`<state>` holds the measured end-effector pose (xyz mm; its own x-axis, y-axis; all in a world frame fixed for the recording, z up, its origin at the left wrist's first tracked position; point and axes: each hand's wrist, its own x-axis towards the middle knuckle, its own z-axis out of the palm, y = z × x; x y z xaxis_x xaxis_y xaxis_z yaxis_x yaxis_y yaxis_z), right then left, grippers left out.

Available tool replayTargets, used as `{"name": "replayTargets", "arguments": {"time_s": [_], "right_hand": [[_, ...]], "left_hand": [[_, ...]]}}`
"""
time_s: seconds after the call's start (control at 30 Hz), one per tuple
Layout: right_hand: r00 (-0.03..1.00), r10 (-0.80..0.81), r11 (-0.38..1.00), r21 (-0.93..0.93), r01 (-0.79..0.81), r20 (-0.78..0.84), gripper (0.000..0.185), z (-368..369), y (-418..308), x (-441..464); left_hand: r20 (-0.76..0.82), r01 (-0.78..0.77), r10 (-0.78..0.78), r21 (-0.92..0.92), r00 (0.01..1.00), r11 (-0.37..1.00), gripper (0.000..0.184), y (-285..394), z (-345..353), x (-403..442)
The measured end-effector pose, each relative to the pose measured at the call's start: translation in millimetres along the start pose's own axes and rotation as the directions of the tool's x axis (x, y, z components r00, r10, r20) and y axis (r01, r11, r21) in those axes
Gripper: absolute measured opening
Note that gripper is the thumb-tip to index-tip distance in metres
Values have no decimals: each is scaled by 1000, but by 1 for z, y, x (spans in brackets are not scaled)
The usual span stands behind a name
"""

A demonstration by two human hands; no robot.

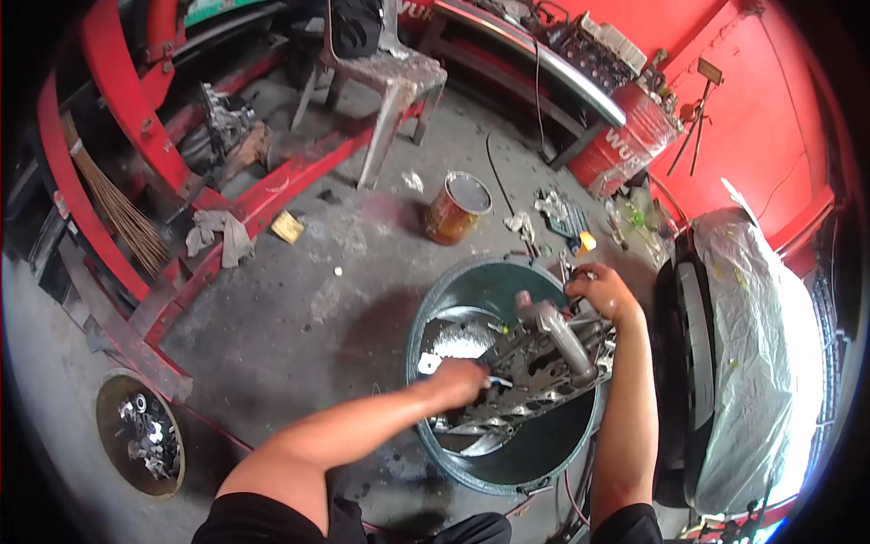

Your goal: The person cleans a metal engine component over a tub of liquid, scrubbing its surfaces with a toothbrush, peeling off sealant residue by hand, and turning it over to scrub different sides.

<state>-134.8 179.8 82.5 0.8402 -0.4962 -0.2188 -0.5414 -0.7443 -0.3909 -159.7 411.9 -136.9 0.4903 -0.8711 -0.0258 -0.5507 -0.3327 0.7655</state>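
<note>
A metal engine part that looks like a cylinder head (521, 385), with a stout grey pipe (569, 344) on top, lies tilted across a round dark-green tub (419, 340). At the part's left side, my left hand (460, 383) is closed around a small brush-like tool (497, 382) with a pale tip; its exact kind is unclear. My right hand (603, 292) grips the far right end of the part near the tub's rim, fingers curled and partly hidden. Shiny liquid (462, 340) shows inside the tub on the left.
Beyond the tub stands a paint-like can (458, 208). A bucket of small metal parts (113, 390) is at lower left. Red steel framing (272, 190) and a worn chair (390, 77) stand behind. A plastic-wrapped object (761, 363) borders the right side.
</note>
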Motion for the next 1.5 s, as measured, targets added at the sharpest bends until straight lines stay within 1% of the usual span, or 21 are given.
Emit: {"name": "replayTargets", "arguments": {"time_s": [0.1,0.3,0.5,0.6,0.7,0.73,0.83,0.87,0.9,0.93,0.97,1.0,1.03,1.07,1.13,1.23,1.27,1.3,1.37,1.43,1.5], "right_hand": [[1000,-1,1000,26,1,-20,65,0,-3,-4],[999,14,1000,-1,-14,-33,60,1,-2,0],[1000,14,1000,-18,-15,-22,57,0,-8,-5],[999,20,999,-24,-21,-34,56,1,-3,-1],[999,9,1000,10,-8,-43,57,-1,-10,-9],[999,13,1000,5,-13,-40,57,-1,-7,-7],[1000,-19,994,103,21,-20,56,0,8,-3],[1000,-7,993,120,7,0,56,0,8,-4],[995,-93,994,44,95,-47,48,0,2,-10],[998,-54,998,14,54,-45,43,-1,-7,-17],[994,-89,995,27,91,-70,43,3,15,1],[991,-137,991,5,137,0,46,-1,10,0],[997,-77,996,55,77,-2,46,0,8,-1],[992,-125,990,63,127,-30,45,1,18,7],[994,-91,995,37,88,61,49,-4,5,1],[999,-35,999,-17,35,38,51,-2,-2,-2],[1000,-22,999,-41,22,4,52,-2,-6,-3],[1000,-24,999,-46,25,7,52,-1,-3,-2],[998,-64,997,-47,65,29,51,-3,0,2],[998,-59,995,-85,61,25,49,-7,-1,-6],[995,9,999,-34,-6,95,49,-5,-7,-10]], "left_hand": [[43,-13,14,-9,999,1000,32,-20,7,5],[-49,-38,41,61,998,997,34,-11,30,11],[32,-11,6,143,999,990,33,-7,10,-9],[-58,-62,73,179,996,982,31,-6,27,1],[-69,-95,104,118,992,988,30,-6,23,-11],[-61,-62,65,50,996,997,30,-7,24,-18],[-116,-3,10,56,993,998,29,-11,28,-23],[-82,27,-23,54,996,998,26,-10,30,-16],[-101,25,-20,45,995,999,21,-6,34,-8],[-123,9,-3,45,992,999,19,-6,45,1],[-106,-41,48,70,993,997,18,-9,41,3],[-78,-92,100,100,992,991,20,-12,32,3],[35,-96,91,165,995,982,21,-10,13,3],[34,-123,118,258,992,958,21,-16,4,2],[103,-99,64,381,993,919,20,-12,-28,-2],[15,-123,125,339,992,933,16,1,0,5],[-1,-115,127,427,992,897,16,11,6,4],[-5,-111,125,424,992,899,16,6,4,3],[-54,-199,236,381,970,903,17,-7,-18,1],[54,-126,114,429,992,895,17,-4,-35,2],[96,-105,70,429,993,897,19,18,-13,9]]}}
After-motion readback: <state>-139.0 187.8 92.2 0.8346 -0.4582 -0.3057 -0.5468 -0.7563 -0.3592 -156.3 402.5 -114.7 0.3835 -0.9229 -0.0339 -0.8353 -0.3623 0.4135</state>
